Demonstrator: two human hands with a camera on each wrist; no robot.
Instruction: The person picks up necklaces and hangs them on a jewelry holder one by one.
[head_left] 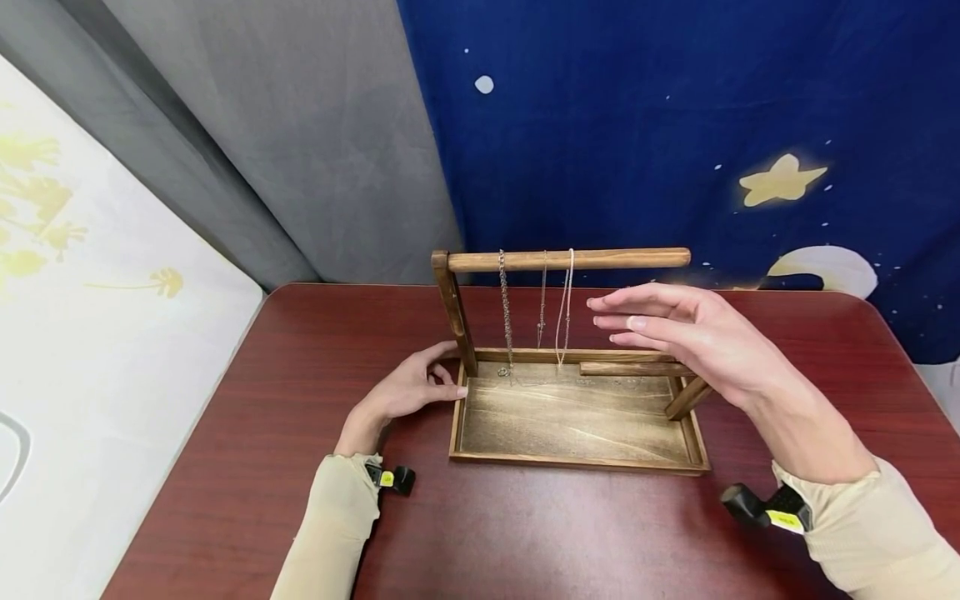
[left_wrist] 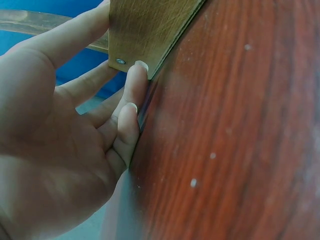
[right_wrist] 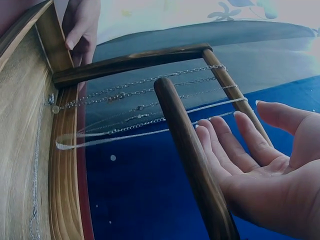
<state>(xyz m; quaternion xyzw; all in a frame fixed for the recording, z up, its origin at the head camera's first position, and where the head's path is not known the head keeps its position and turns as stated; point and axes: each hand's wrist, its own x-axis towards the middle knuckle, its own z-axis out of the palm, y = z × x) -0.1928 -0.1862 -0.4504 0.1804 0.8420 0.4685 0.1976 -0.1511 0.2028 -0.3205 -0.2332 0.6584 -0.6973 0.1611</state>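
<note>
A wooden jewelry stand [head_left: 577, 463] has a shallow tray base and two bars on posts. From its upper bar [head_left: 637, 258] hang a thick chain necklace [head_left: 506, 304], a thinner chain necklace [head_left: 542, 296] and a pale cord-like necklace [head_left: 558, 329]. My left hand [head_left: 408, 385] holds the tray's left end, thumb at the side wall and fingers behind the post; in the left wrist view fingertips touch the wood's corner. Above the lower bar [head_left: 622, 368], my right hand [head_left: 686, 325] is raised with loosely bent, empty fingers, right of the necklaces. A fine chain [right_wrist: 35, 215] lies along the tray floor.
The stand is on a reddish-brown table [head_left: 300, 375]. Behind it hang a grey curtain [head_left: 300, 125] and a blue one [head_left: 600, 125] with stars and a moon. A white patterned surface [head_left: 90, 292] borders the table's left side.
</note>
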